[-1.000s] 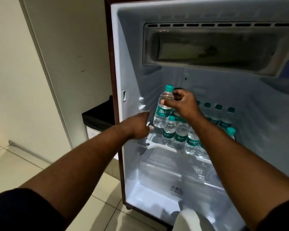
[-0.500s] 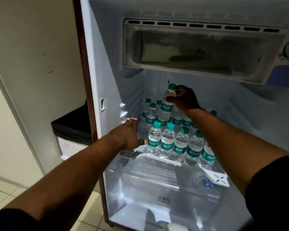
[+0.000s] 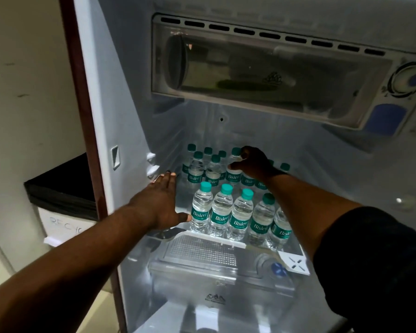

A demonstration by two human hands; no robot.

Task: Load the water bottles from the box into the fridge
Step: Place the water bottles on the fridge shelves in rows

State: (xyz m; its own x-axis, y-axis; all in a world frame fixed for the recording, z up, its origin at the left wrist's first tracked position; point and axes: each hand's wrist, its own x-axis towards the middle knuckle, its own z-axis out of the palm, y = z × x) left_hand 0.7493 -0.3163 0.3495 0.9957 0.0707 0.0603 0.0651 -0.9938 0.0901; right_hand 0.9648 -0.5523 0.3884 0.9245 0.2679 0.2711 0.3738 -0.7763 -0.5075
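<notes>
Bottle | upright under right hand, fingers curled round its top | left hand spread, empty

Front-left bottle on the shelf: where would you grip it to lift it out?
By the cap and neck, from above and in front. The front-left bottle stands upright with its cap clear, while a neighbour crowds its right side and the left hand lies close on its left.

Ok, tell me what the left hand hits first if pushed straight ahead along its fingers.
Probably the leftmost rear bottle, just beyond the straight fingertips of the left hand. Depth is unclear, so it could instead slide between that bottle and the fridge's left wall toward the back corner.
</notes>
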